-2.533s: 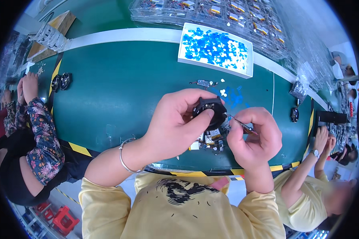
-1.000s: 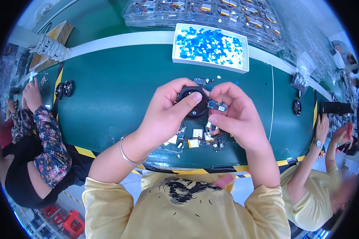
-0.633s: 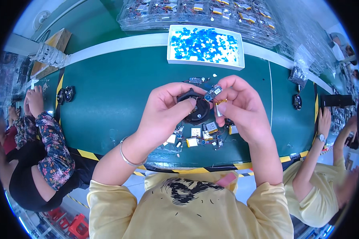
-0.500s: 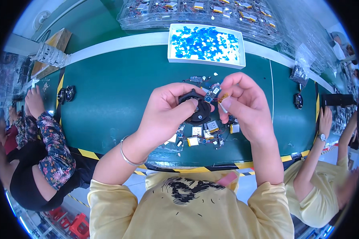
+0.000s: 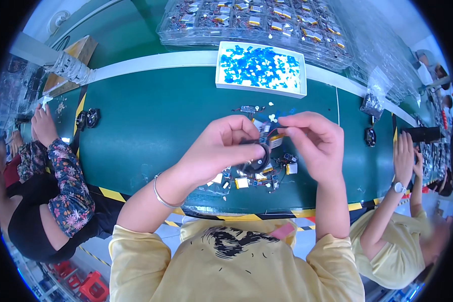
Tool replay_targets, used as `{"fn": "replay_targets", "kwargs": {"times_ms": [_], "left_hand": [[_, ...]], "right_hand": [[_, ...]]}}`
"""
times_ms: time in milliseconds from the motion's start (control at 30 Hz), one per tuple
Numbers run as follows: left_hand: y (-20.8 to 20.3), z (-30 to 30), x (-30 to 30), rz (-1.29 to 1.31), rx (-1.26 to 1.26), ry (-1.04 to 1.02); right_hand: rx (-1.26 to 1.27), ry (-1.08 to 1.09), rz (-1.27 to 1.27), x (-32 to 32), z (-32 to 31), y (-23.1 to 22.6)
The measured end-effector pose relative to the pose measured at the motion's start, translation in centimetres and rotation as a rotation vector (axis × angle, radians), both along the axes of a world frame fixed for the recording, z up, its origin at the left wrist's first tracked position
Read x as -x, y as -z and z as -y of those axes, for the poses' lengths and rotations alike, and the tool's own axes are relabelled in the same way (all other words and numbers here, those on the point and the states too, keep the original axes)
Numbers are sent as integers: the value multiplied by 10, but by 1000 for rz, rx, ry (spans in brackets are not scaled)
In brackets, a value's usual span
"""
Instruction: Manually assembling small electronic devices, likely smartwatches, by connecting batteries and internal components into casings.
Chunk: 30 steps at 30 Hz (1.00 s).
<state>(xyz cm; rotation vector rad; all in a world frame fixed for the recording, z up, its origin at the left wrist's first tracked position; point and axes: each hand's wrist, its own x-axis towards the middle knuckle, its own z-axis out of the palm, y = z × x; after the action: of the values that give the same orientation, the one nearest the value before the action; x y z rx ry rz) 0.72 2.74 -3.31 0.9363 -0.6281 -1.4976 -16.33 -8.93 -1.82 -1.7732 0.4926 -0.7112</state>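
My left hand (image 5: 219, 148) is closed on a round black plastic housing (image 5: 258, 162), thumb over its face; the housing looks tilted and slightly blurred. A small circuit board (image 5: 265, 130) shows at its upper edge, by my left fingertips. Thumb and forefinger of my right hand (image 5: 319, 146) are pinched on thin red and dark wires (image 5: 275, 132) that run toward the board. Just below the wires is a small silver-and-yellow battery (image 5: 276, 142); whether it hangs from them I cannot tell. Beneath both hands lie several loose batteries (image 5: 242, 182) and small boards on the green table.
Behind my hands stands a white box (image 5: 260, 90) of blue and white small pieces. Stacked clear trays (image 5: 206, 31) of electronic parts lie beyond it. Black housings (image 5: 87, 119) rest at far left, another (image 5: 370, 137) at right. People work on both sides.
My right hand has shifted from the board and battery to a pinch on the wires. My left hand has tilted the housing and brought it slightly lower. The whole view has shifted a little.
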Motion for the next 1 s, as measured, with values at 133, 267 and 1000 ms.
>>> {"fn": "replay_targets", "kwargs": {"times_ms": [133,267,1000], "left_hand": [[1,0,3,218,-27,74],[-2,3,-1,63,-158,-16],[7,6,-1,-49,-168,-171]], "right_hand": [[212,18,-45,-7,-11,-5],[435,78,-3,-8,-13,-3],[555,-143,-440,-7,0,21]]}}
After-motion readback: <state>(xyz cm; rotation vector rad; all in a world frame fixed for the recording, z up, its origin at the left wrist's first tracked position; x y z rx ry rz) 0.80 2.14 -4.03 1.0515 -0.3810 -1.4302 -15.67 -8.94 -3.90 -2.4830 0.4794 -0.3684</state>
